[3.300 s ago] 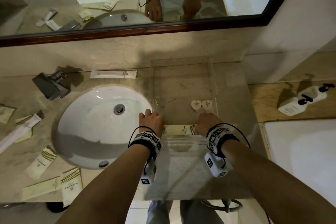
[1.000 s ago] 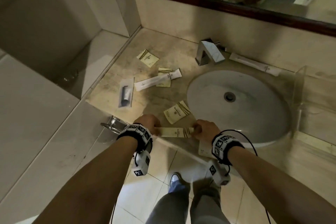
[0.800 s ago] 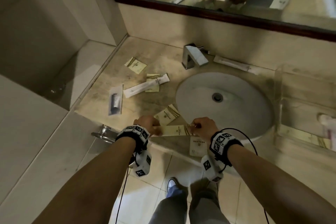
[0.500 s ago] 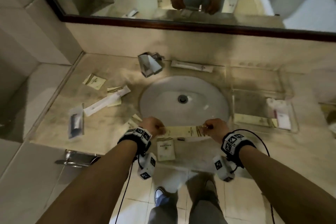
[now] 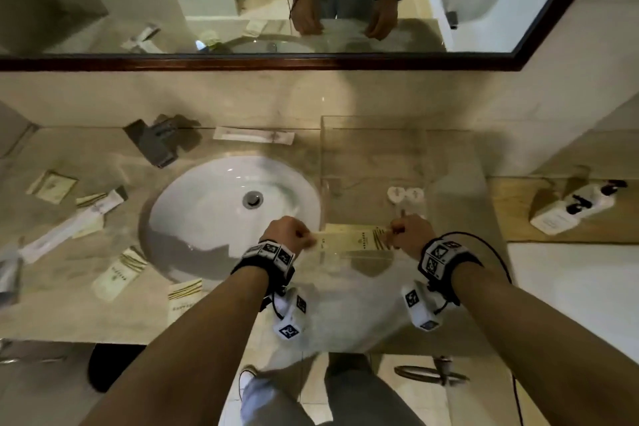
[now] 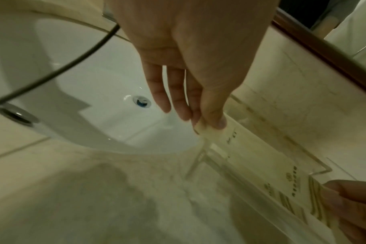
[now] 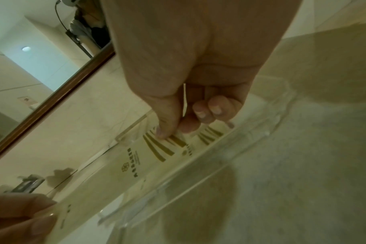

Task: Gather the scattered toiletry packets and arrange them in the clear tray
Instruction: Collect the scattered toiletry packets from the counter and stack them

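Observation:
A long cream packet (image 5: 352, 241) with gold stripes hangs level over the near end of the clear tray (image 5: 373, 122), which stands right of the sink. My left hand (image 5: 294, 234) pinches its plain end between thumb and fingers (image 6: 211, 121). My right hand (image 5: 403, 231) pinches the striped end (image 7: 169, 132). In the right wrist view, another striped packet (image 7: 209, 134) lies on the tray floor under it. Two small white round pieces (image 5: 405, 195) sit further back in the tray. More packets (image 5: 120, 274) (image 5: 184, 297) (image 5: 52, 185) lie left of the sink.
The white sink (image 5: 231, 214) is left of the tray, with a grey faucet (image 5: 155, 143) behind it. A long white sachet (image 5: 254, 136) lies by the back wall, a white tube (image 5: 71, 223) at the left. Two white pump bottles (image 5: 574, 209) lie on the right ledge.
Both hands lifted the long packet from the counter's front left and carried it right across the sink to the tray. The head view swung right with them.

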